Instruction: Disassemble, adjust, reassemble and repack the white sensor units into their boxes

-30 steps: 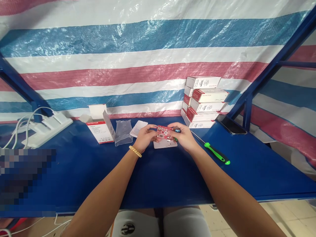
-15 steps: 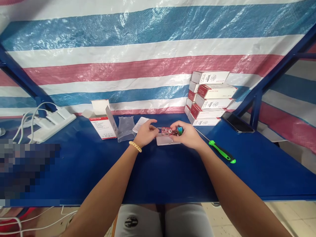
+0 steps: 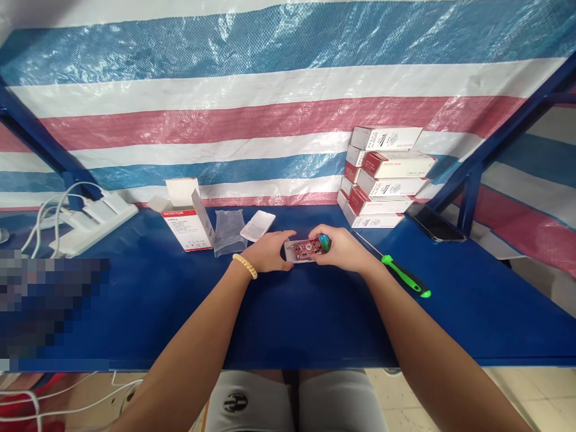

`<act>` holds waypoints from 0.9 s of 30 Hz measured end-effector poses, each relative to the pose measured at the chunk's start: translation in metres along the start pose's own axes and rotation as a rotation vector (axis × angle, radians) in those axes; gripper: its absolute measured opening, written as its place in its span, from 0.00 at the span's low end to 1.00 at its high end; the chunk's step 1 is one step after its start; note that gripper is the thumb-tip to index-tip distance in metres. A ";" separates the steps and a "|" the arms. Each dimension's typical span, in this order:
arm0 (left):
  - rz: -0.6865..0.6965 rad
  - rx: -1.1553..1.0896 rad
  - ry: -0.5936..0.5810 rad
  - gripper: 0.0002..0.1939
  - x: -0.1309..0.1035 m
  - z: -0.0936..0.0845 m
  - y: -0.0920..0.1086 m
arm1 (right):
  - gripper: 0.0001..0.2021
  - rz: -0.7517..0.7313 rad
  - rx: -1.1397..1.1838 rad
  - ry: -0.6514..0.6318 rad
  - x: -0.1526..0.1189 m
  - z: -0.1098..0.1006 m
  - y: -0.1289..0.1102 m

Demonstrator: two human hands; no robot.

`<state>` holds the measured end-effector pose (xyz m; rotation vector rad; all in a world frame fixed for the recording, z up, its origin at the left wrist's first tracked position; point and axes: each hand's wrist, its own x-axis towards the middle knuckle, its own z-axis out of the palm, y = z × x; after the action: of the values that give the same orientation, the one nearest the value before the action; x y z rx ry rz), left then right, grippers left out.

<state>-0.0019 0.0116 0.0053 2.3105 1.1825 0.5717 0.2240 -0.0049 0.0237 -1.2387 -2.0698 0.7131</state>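
Observation:
A red circuit board [image 3: 303, 248] lies within a white plastic casing [image 3: 290, 259] on the blue table. My right hand [image 3: 341, 248] is closed around the board's right end, beside a blue-green rounded part [image 3: 324, 242]; its thumb and fingers hide that end of the casing. At the casing's left end is my left hand [image 3: 269, 252], thumb at the near edge and fingers at the far edge, gripping it. Behind the left hand lies a white plastic cover [image 3: 258, 226], next to a clear plastic bag [image 3: 230, 231].
An opened detector box [image 3: 186, 230] and a white power strip [image 3: 96, 225] stand at left. Stacked detector boxes [image 3: 382, 186] rise at the back right. A green-handled screwdriver [image 3: 405, 276] and a black phone [image 3: 434, 222] lie on the right.
The circuit board has gone down into the casing, held by my right hand. My left hand has left its pinch at the board's left end and spread around the casing's left end.

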 end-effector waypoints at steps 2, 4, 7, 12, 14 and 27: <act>0.002 -0.013 -0.009 0.43 0.001 0.001 0.001 | 0.14 0.000 0.011 0.012 0.000 0.001 0.001; 0.008 -0.056 0.004 0.43 0.001 0.002 0.001 | 0.14 -0.003 0.033 0.024 0.000 0.002 0.001; 0.002 -0.121 0.064 0.42 0.001 0.003 0.000 | 0.13 -0.016 0.046 0.042 0.001 0.005 0.000; 0.027 -0.201 0.200 0.41 -0.001 0.003 0.001 | 0.09 -0.090 0.046 0.046 0.002 0.010 -0.001; 0.043 -0.245 0.226 0.40 0.000 0.003 0.004 | 0.09 -0.115 0.067 0.061 0.002 0.011 0.000; -0.184 -1.014 0.236 0.36 0.007 0.012 0.011 | 0.16 -0.126 -0.028 0.279 0.006 0.024 0.006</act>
<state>0.0156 0.0092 0.0027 1.2868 0.8701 1.0811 0.2080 -0.0001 0.0049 -1.1404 -1.9121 0.4287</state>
